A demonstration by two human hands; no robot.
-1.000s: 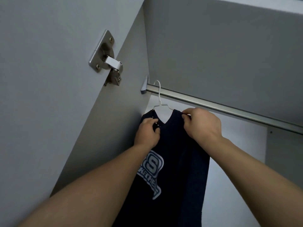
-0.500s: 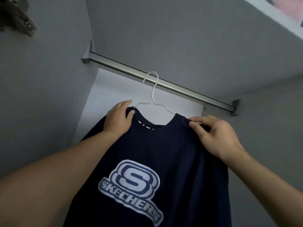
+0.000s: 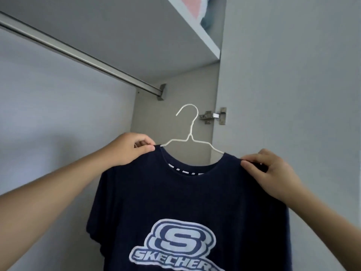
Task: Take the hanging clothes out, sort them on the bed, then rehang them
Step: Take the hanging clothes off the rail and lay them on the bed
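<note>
One navy T-shirt (image 3: 187, 202) on white hanger (image 3: 190, 133), off rail (image 3: 82, 53), below it, held up near me. I pinch shoulders: left hand (image 3: 127, 151), right hand (image 3: 273, 173). Rail bare in view. Bed, sorting, rehanging unseen; stage unclear.

T-shirt (image 3: 191, 202) on hanger (image 3: 190, 133), held up near, centre, in front of the open wardrobe. Left hand (image 3: 127, 149) pinches its left shoulder, right hand (image 3: 273, 173) its right shoulder. Hanger hook is below and right of the rail (image 3: 78, 53), apart from it. Rail runs from upper left down to its bracket (image 3: 161, 91) on the far side panel. Shelf (image 3: 195, 28) lies above the rail, with folded items (image 3: 197, 6) on it. Door hinge (image 3: 214, 115) is just right of the hook, behind it.
</note>
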